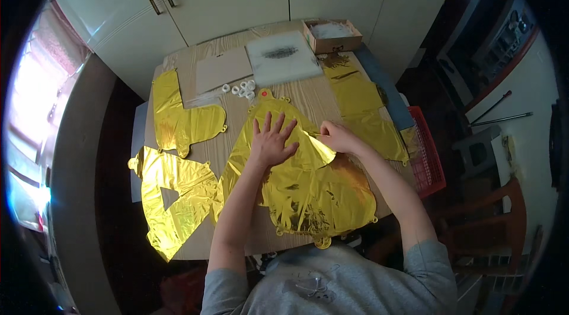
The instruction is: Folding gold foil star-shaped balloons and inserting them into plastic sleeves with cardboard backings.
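A flat, gold foil balloon (323,199) lies in front of me, partly folded, with small tabs along its edge and a red dot near its far tip. My left hand (272,144) rests palm down on it, fingers spread. To its right, my right hand (338,137) is closed in a pinch on a raised edge of the same foil. An L-shaped gold balloon (169,110) is at the far left. Nearer on the left, another gold balloon (181,220) has a triangular hole and reaches the central one. More flat gold foil (358,101) lies along the right side.
Small white rolls (242,89) sit beyond the central foil. Behind them are a pale board (222,70) and a white sheet (281,72) with a dark smudge. A cardboard box (335,44) stands at the back right. A red basket (437,166) and wooden chair (504,220) are right of the table.
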Demonstrator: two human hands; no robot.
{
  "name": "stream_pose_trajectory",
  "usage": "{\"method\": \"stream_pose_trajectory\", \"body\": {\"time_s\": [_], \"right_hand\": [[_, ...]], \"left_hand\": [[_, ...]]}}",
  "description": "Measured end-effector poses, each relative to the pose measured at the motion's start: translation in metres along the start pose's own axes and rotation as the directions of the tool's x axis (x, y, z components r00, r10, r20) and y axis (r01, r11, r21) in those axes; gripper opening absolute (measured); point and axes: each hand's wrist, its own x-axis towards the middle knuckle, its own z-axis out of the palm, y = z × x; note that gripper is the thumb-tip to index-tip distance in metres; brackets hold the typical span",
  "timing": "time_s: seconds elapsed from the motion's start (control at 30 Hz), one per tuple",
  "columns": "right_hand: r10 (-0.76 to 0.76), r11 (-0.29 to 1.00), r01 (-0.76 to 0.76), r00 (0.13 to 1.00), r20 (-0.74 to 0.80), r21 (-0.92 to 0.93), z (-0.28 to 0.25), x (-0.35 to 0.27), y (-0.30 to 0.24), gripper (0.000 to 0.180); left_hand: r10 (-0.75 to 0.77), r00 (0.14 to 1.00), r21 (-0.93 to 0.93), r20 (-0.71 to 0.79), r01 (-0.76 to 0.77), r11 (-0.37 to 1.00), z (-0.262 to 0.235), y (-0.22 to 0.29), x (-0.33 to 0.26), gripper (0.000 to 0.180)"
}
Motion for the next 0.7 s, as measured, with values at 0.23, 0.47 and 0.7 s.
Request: {"method": "stream_pose_trajectory", "body": {"time_s": [0.23, 0.47, 0.7], "right_hand": [[-0.030, 0.444, -0.126, 0.988, 0.155, 0.887, 0.012, -0.026, 0.000, 0.041], [-0.457, 0.876, 0.416, 0.878, -0.142, -0.246, 0.038, -0.031, 0.005, 0.031], [-0.648, 0.737, 0.554, 0.742, -0.173, -0.386, 0.052, -0.028, 0.011, 0.040]], "left_hand": [[-0.002, 1.000, -0.007, 0.019, 0.003, 1.000, 0.003, -0.002, 0.001, 0.064], [-0.003, 0.998, 0.019, 0.057, 0.002, 1.000, 0.003, -0.002, 0.003, 0.064], [0.029, 0.999, 0.073, 0.036, -0.031, 0.997, 0.001, -0.002, 0.003, 0.071]]}}
